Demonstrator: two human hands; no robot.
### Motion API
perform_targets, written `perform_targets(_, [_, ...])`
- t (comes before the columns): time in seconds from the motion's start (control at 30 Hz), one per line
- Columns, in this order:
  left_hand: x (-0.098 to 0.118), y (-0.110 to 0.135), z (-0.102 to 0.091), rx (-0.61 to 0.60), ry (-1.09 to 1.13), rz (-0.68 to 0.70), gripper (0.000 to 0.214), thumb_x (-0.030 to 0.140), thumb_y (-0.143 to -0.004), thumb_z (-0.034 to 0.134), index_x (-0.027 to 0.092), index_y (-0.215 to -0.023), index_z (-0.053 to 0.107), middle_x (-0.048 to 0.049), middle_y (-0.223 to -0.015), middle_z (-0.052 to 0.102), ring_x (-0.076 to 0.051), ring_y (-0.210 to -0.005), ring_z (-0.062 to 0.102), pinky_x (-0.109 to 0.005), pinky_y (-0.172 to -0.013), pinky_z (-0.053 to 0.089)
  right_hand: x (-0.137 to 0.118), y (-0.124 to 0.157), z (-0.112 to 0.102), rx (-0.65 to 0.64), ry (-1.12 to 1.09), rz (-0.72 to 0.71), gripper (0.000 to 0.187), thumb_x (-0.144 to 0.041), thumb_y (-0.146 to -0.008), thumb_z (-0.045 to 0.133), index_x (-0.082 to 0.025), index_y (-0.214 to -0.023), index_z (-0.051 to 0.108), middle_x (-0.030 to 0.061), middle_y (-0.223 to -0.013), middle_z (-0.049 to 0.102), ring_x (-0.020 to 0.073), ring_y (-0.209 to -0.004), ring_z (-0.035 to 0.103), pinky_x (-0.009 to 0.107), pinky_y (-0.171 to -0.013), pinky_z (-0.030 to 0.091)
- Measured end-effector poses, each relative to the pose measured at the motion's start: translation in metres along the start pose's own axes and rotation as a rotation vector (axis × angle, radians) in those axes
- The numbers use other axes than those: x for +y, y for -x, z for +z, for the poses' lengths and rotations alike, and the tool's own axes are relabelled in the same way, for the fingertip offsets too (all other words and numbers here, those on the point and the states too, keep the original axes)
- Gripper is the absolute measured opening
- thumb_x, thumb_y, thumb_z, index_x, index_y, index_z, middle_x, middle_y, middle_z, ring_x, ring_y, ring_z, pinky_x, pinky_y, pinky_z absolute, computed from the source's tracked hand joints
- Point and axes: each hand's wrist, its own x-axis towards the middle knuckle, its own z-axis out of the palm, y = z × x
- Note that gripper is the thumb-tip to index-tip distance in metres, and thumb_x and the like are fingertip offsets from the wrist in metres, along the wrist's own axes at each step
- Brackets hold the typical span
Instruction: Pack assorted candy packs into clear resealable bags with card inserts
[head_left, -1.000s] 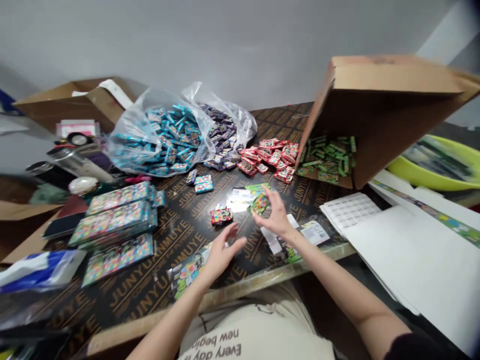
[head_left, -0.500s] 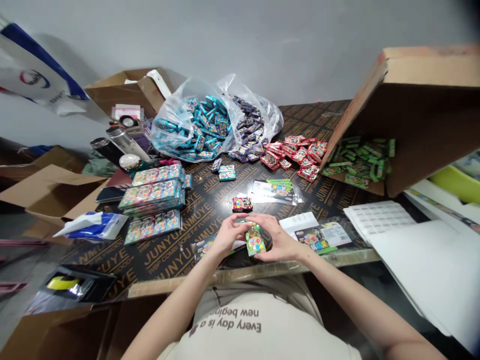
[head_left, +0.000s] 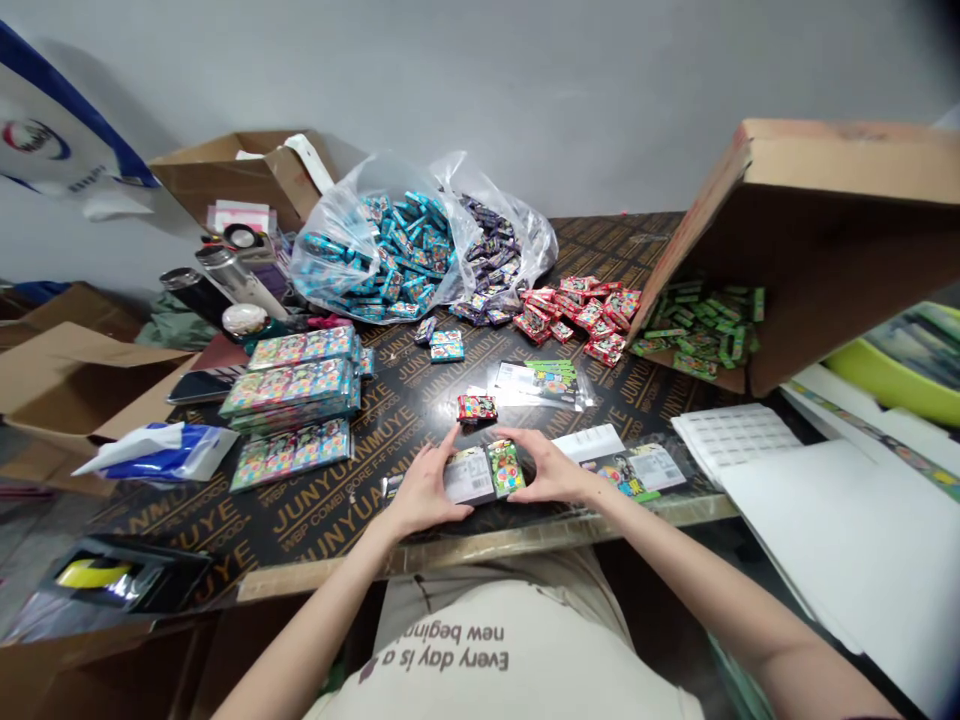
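Green packet [head_left: 508, 468] now lowered beside the white label [head_left: 469, 476], pairing them: right hand [head_left: 553, 472] grasping packet, left hand [head_left: 426, 490] loosely spread around label

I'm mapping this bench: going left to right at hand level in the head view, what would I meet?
Blue-and-white pack, row of colourful packs, left hand, pale label, green packet, right hand, printed packaging, white sheets.
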Motion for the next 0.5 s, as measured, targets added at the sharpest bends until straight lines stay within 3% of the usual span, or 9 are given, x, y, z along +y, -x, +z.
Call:
perform_targets(0.1, [0.005, 0.002, -0.005, -0.005, 0.093, 0.022, 0.11, 0.03, -0.051, 0.072, 0.02, -0.141, 0.01, -0.0081, -0.114, 0.056, -0.028, -0.109, 0.049, -0.046, -0.103, 0.025, -0.007, -0.005, -0.009, -0.056, -0.139, -0.035, 0.09, -0.039, -0.057, 0.076, -0.022, -0.134, 0.033, 0.0103, -0.134, 0.042, 0.0256, -0.121, 0.041, 0.041, -0.101, 0.03])
perform_targets(0.17, [0.008, -0.001, -0.007, 0.073, 0.154, -0.003, 0.105, 0.03, -0.053, 0.072, 0.021, -0.14, 0.015, -0.0082, -0.116, 0.053, -0.027, -0.108, 0.05, -0.043, -0.098, 0.033, -0.012, -0.009, -0.01, 0.001, -0.249, -0.023, 0.092, -0.039, -0.06, 0.074, -0.024, -0.137, 0.026, 0.0102, -0.138, 0.037, 0.0246, -0.126, 0.036, 0.042, -0.104, 0.025])
perform_targets(0.23, [0.01, -0.008, -0.006, 0.236, 0.198, -0.06, 0.101, 0.032, -0.052, 0.073, 0.021, -0.139, 0.022, -0.0078, -0.115, 0.051, -0.026, -0.106, 0.05, -0.04, -0.093, 0.038, -0.019, -0.016, -0.004, 0.147, -0.405, 0.03, 0.091, -0.04, -0.069, 0.068, -0.027, -0.14, 0.013, 0.0101, -0.141, 0.032, 0.0226, -0.129, 0.032, 0.044, -0.106, 0.023])
perform_targets(0.33, [0.012, -0.022, 0.002, 0.471, 0.327, -0.168, 0.083, 0.037, -0.057, 0.073, 0.021, -0.131, 0.038, -0.0055, -0.104, 0.053, -0.022, -0.097, 0.052, -0.036, -0.087, 0.041, -0.034, -0.033, 0.013, 0.472, -0.683, 0.168, 0.082, -0.043, -0.08, 0.054, -0.03, -0.139, -0.001, 0.0109, -0.141, 0.032, 0.0207, -0.128, 0.035, 0.044, -0.102, 0.03])
perform_targets(0.43, [0.018, -0.031, 0.02, 0.559, 0.585, -0.213, 0.05, 0.037, -0.071, 0.063, 0.018, -0.116, 0.055, -0.0041, -0.091, 0.056, -0.018, -0.087, 0.055, -0.031, -0.081, 0.043, -0.046, -0.056, 0.024, 0.807, -0.883, 0.384, 0.07, -0.047, -0.084, 0.043, -0.028, -0.138, 0.002, 0.0118, -0.131, 0.043, 0.0202, -0.119, 0.046, 0.041, -0.094, 0.041])
perform_targets(0.5, [0.026, -0.034, 0.035, 0.614, 0.772, -0.235, 0.043, 0.036, -0.073, 0.061, 0.017, -0.111, 0.058, -0.0051, -0.095, 0.058, -0.017, -0.09, 0.055, -0.031, -0.085, 0.043, -0.049, -0.07, 0.024, 0.936, -0.954, 0.517, 0.067, -0.046, -0.082, 0.045, -0.026, -0.135, 0.01, 0.0102, -0.12, 0.051, 0.0196, -0.107, 0.055, 0.038, -0.086, 0.047])
